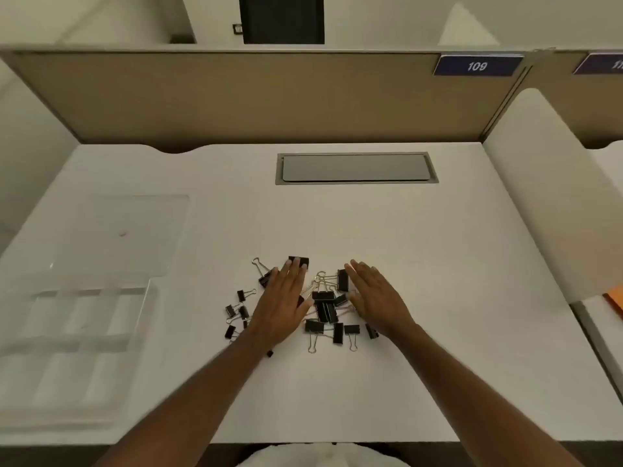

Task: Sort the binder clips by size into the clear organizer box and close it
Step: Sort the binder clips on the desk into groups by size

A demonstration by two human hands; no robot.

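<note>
Both hands lie flat and spread over the pile of binder clips (325, 306) near the middle of the counter (438, 298), a little toward its front edge. The left hand (283, 301) rests palm-down on the left part of the pile, its fingertips reaching a large clip at the far side; the right hand (374, 298) lies open along the pile's right flank. Neither pinches anything — the fingers are straight and loosely together.

The clear organizer box (77, 335) sits open at the counter's left edge, its compartments toward the front-left corner and its lid (135, 230) folded back behind them. No clip shows in any compartment, so the sorting looks not yet begun.

The step in hand seems to be spreading or corralling the pile. Done well, this means sliding the clips apart with light, flat pressure so the wire handles — several look tangled in the centre — come free without flicking clips off the counter. Smaller clips already lie toward the left of the pile, larger ones at the centre and far side; grouping by size first should make loading each compartment quicker.
</note>
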